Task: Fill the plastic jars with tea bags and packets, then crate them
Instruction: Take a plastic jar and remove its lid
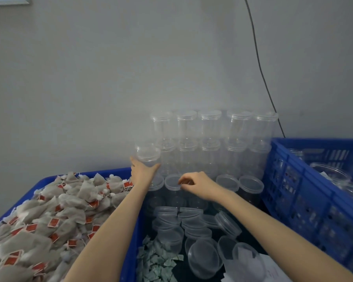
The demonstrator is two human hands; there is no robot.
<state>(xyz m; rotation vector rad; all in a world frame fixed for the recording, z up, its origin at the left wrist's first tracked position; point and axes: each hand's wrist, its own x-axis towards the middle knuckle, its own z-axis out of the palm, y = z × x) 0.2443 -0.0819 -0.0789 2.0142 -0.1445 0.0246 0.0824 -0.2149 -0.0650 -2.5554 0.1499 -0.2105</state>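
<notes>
Clear plastic jars with lids (209, 139) are stacked in rows against the wall. My left hand (141, 169) grips one lidded jar (148, 154) at the left end of the stack, thumb and fingers around its body. My right hand (198, 183) hovers over the lower row of lids, its fingers curled, pinching at the rim of a jar lid (172, 182). A blue tub (128, 237) on the left is heaped with tea bags (39, 218) bearing red tags. Small green packets (157, 261) lie in front.
A blue slatted crate (306, 192) stands at the right and holds several clear jars. Loose lids and open jars (200, 237) lie between the tub and the crate. A black cable (259, 64) runs down the wall. White paper (271, 269) lies at the bottom right.
</notes>
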